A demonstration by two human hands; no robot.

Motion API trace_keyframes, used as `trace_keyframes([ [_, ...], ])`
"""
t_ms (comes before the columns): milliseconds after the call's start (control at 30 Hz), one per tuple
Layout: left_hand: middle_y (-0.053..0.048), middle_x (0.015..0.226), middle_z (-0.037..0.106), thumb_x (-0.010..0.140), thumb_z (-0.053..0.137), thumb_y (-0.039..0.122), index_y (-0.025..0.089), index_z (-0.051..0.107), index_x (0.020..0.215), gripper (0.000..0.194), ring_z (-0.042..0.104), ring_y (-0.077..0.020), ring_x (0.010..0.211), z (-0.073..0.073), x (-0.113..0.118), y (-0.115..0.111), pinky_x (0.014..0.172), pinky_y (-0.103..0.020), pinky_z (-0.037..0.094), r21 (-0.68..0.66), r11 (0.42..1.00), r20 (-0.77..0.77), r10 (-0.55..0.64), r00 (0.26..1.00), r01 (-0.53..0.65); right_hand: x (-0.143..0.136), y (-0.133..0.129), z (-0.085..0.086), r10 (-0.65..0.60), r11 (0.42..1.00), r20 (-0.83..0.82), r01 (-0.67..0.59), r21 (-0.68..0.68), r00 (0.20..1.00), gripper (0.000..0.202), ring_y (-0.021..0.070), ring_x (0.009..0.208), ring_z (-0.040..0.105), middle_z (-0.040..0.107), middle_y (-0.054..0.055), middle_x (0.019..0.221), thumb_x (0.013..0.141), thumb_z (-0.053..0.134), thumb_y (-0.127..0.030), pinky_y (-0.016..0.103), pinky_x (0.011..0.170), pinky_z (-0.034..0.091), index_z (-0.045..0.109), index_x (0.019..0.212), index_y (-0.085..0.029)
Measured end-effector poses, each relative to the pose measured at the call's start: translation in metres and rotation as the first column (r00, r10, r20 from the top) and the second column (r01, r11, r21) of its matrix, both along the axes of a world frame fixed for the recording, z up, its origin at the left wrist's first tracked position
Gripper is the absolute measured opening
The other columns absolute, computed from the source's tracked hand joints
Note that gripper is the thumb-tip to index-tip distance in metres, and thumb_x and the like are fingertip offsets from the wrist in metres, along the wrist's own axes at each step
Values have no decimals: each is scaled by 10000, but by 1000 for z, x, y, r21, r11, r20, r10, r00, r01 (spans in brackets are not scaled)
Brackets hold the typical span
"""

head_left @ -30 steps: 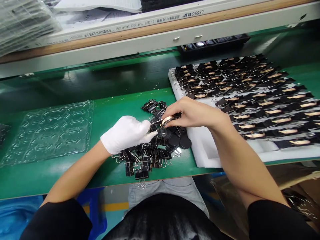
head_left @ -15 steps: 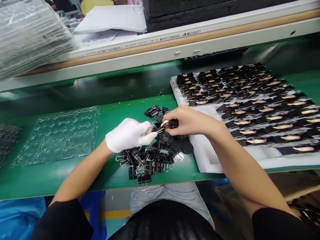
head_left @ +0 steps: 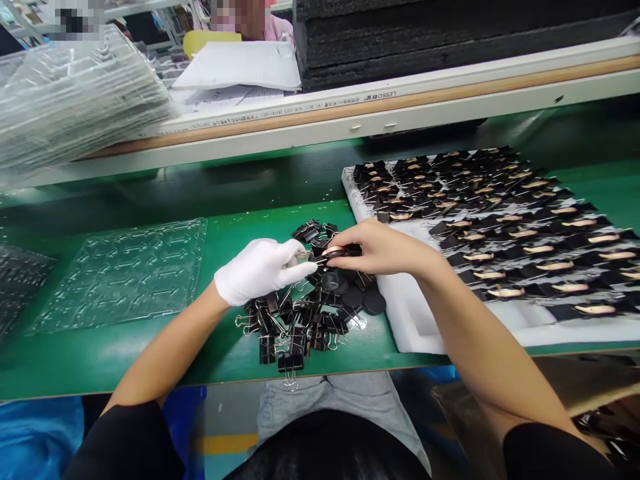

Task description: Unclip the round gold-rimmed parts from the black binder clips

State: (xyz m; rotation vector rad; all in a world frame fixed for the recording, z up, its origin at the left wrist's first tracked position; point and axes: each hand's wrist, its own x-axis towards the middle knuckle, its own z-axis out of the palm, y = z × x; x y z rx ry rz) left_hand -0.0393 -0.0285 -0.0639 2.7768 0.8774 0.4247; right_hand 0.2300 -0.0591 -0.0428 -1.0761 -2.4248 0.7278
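Observation:
In a white glove, my left hand (head_left: 260, 268) pinches the wire handles of a black binder clip (head_left: 318, 253). My bare right hand (head_left: 385, 248) has its fingers closed on a dark, thin-edged piece (head_left: 344, 253) at the clip's mouth; its exact kind is hidden by the fingers. Whether the clip's jaws are around the piece I cannot tell. Below both hands lies a heap of black binder clips (head_left: 297, 340) with silver handles. Black round discs (head_left: 374, 301) lie at the heap's right side, near the white foam tray (head_left: 413, 307).
Rows of binder clips clamped on tan-edged pieces (head_left: 507, 292) fill much of the foam tray. A clear plastic tray (head_left: 145, 270) lies on the green bench at left. Stacked clear trays (head_left: 75, 100), white sheets (head_left: 240, 65) and black foam blocks (head_left: 450, 40) occupy the shelf behind.
My right hand has turned the dark piece, so its face now shows edge-on. Both hands stay together above the heap. The camera view has tilted up slightly.

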Motion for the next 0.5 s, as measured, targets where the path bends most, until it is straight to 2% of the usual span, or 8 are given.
trace_keyframes([
  [200, -25, 690, 672, 1039, 423, 648, 182, 668, 923, 538, 626, -176, 684, -4, -2, -1, 660, -297, 390, 96, 995, -7, -15, 1000, 16, -4, 2, -6, 80, 993, -22, -78, 90, 997, 201, 138, 703, 588, 709, 26, 800, 988, 618, -299, 258, 665, 375, 740, 903, -164],
  [300, -32, 717, 707, 1024, 468, 638, 183, 681, 944, 510, 649, -180, 700, -3, -1, 0, 699, -306, 432, 63, 998, 58, -25, 998, 22, -2, 3, -8, 91, 985, -25, -86, 152, 996, 187, 141, 702, 583, 697, 28, 805, 1004, 607, -277, 261, 661, 385, 724, 910, -166],
  [400, -56, 902, 787, 1011, 522, 596, 191, 685, 1106, 446, 723, -191, 827, 1, 2, 0, 815, -320, 500, -67, 998, 167, 17, 986, -6, -3, 4, -12, 48, 955, -14, -42, 294, 999, 161, 162, 761, 624, 721, 47, 870, 1021, 591, -247, 278, 684, 411, 723, 971, -171],
  [467, -73, 983, 798, 1044, 433, 590, 187, 678, 1168, 488, 740, -185, 848, 5, 5, -2, 842, -327, 531, -266, 962, 240, 129, 962, -63, -6, 4, -15, -33, 879, 37, 11, 476, 999, 169, 192, 839, 658, 751, 77, 954, 1034, 563, -212, 308, 713, 420, 727, 1034, -169],
  [500, -85, 976, 799, 1058, 355, 612, 175, 688, 1141, 556, 740, -180, 807, 7, 6, -4, 811, -325, 545, -407, 909, 262, 206, 943, -85, -9, 4, -17, -85, 814, 69, 30, 579, 994, 185, 205, 873, 668, 764, 90, 996, 1040, 544, -188, 326, 724, 417, 727, 1061, -168],
])
